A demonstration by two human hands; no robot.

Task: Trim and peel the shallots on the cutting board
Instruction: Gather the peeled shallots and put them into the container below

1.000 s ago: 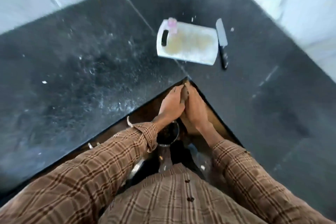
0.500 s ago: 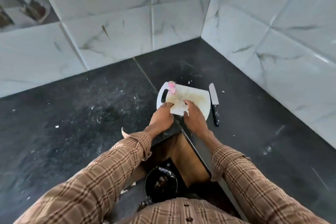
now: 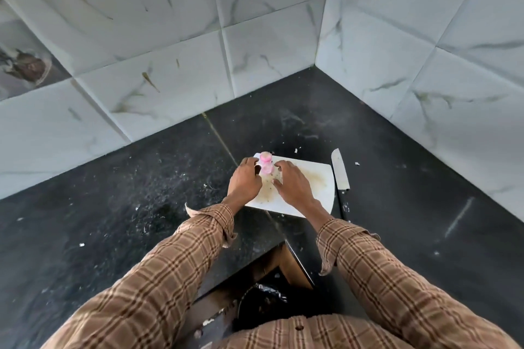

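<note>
Head view: pink shallots (image 3: 266, 165), small, light, slippery; left hand (image 3: 244, 178) and right hand (image 3: 289, 182) flanking, loosely spread, holding nothing; best pinched by ends.

Both hands are over the white cutting board (image 3: 317, 198) in the corner of the black counter (image 3: 113, 193) — the left hand (image 3: 243, 181) at its handle end, the right hand (image 3: 292, 184) spread just beside; pink peeled shallots (image 3: 266, 164) sit between them; a knife (image 3: 340, 176) lies along the board's right edge.
</note>
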